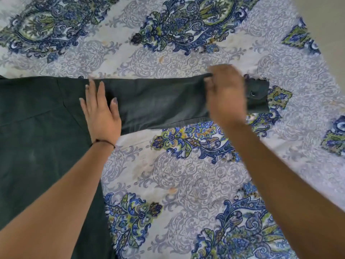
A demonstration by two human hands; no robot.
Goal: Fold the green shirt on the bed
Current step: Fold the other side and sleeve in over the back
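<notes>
Cloth of the green shirt [37,128] looks soft and limp; left hand [101,116] presses flat, fingers released; right hand [226,96] (blurred) grasps the sleeve [158,101] near its cuff, the sensible hold.

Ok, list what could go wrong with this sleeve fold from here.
1. The left hand only lies flat at the sleeve's base, so a pull may drag the green shirt.
2. The right hand is blurred; its grip near the cuff is unclear and could slip.
</notes>
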